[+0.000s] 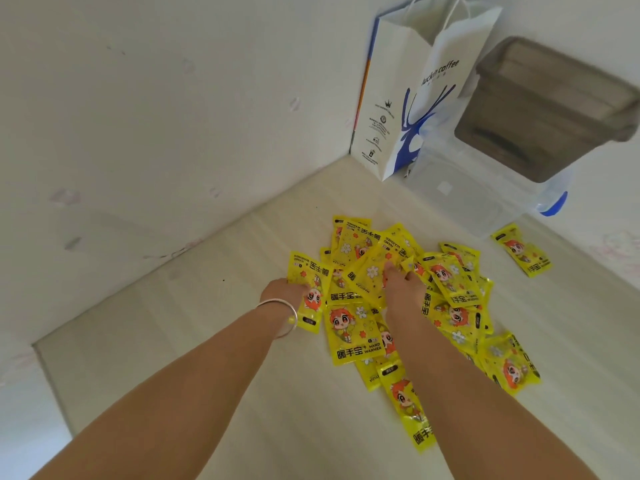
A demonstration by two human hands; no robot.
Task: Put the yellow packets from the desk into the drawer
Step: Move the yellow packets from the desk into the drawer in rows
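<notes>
Left hand (289, 289) pinches one hand-warmer packet (306, 292) at pile's 9 o'clock, right hand (403, 285) grips several mid-heap on desk (207, 341); packets likely light, slick, floppy—gather by edges.

the fingers of the left hand (285, 289) are lying hidden under a yellow packet (309, 289) at the pile's left edge, and the fingertips of the right hand (403, 284) are disappearing among the heaped yellow packets (398, 299), so neither grip is showing plainly. the lower packets are lying covered by the ones above and by the right forearm. the top of the paper bag (415, 91) is running off the upper edge, the small print on its side is too small to read, and the grey tub (554, 109) beside it is looking blurred.
</notes>
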